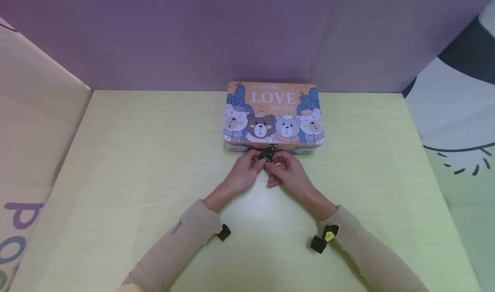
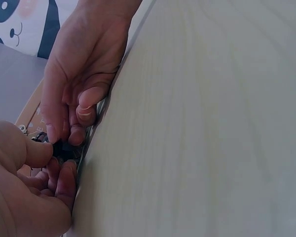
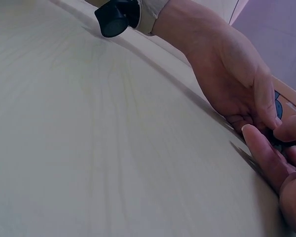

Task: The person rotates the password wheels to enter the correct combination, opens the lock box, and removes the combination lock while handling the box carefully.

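Note:
A tin box [image 1: 272, 124] with bear pictures and the word LOVE stands closed at the back of the table, a small metal clasp [image 1: 272, 147] on its front. Just before the clasp is a small black padlock [image 1: 266, 156] with pale marks, mostly covered by fingers. My left hand [image 1: 244, 170] pinches it from the left between thumb and fingers. From the other side my right hand [image 1: 294, 177] pinches it too, its lower fingers curled loosely below. Both wrist views show the fingertips meeting around the black padlock [image 2: 64, 150], whose details are hidden.
The pale wooden table [image 1: 127, 163] spreads around the box. Behind the box rises a purple cloth wall [image 1: 193, 38], with printed panels at left and right [image 1: 468, 111]. Small black cameras [image 1: 319, 244] are strapped at both wrists.

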Demonstrator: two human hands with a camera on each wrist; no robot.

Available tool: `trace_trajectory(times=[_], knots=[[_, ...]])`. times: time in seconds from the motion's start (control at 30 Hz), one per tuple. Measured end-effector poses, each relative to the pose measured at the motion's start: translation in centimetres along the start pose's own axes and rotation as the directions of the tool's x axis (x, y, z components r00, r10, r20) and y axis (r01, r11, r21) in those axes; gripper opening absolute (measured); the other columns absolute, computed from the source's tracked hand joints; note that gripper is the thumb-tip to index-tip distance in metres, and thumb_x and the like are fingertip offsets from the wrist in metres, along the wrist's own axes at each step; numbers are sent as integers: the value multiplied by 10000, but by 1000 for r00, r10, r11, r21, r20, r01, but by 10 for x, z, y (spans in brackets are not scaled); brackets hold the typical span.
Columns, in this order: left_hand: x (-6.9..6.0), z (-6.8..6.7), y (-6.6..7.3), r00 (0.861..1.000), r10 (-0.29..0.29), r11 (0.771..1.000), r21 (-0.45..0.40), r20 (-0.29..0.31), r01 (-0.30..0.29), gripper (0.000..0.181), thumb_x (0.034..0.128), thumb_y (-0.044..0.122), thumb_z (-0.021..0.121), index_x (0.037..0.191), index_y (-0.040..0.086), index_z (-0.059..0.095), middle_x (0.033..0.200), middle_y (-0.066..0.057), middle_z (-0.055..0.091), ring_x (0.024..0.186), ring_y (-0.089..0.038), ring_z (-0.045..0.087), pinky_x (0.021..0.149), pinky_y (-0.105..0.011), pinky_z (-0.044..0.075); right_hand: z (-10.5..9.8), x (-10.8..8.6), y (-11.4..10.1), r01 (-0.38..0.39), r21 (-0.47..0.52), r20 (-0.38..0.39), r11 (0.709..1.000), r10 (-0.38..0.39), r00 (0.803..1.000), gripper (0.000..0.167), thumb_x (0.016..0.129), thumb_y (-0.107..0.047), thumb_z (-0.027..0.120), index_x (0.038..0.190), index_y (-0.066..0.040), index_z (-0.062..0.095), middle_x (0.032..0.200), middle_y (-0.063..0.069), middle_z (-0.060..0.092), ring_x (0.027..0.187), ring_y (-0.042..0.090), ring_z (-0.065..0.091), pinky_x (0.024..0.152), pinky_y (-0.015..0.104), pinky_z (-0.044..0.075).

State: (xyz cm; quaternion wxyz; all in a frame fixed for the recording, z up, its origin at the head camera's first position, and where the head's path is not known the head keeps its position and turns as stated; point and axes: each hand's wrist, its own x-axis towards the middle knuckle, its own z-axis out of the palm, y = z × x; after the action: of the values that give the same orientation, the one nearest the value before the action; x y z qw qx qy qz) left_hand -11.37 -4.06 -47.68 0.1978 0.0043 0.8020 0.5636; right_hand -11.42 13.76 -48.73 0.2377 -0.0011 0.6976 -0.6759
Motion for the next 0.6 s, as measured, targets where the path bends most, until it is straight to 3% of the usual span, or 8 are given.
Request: trace_trajectory(times=[0.3, 0.6], knots=[[-1, 0, -1, 1000, 5, 1000, -10, 0, -5, 239, 1070, 167, 535, 1234, 5, 598, 1015, -97, 622, 872, -206, 558, 777, -328, 519, 1, 0, -1, 0, 5, 1, 1000, 0, 1000, 230, 1018, -38, 600, 1182, 86, 496, 864, 126, 673, 639, 135, 685, 651, 344, 632], [-1, 0, 0, 1000, -3, 1000, -9, -3, 3, 234, 1070, 174, 540, 1227, 12, 600, 1016, -93, 622, 874, -204, 558, 782, -332, 523, 0, 0, -1, 2, -10, 8, 1000, -2, 1000, 225, 1032, -72, 591, 1171, 85, 506, 821, 146, 664, 644, 155, 687, 657, 362, 634]])
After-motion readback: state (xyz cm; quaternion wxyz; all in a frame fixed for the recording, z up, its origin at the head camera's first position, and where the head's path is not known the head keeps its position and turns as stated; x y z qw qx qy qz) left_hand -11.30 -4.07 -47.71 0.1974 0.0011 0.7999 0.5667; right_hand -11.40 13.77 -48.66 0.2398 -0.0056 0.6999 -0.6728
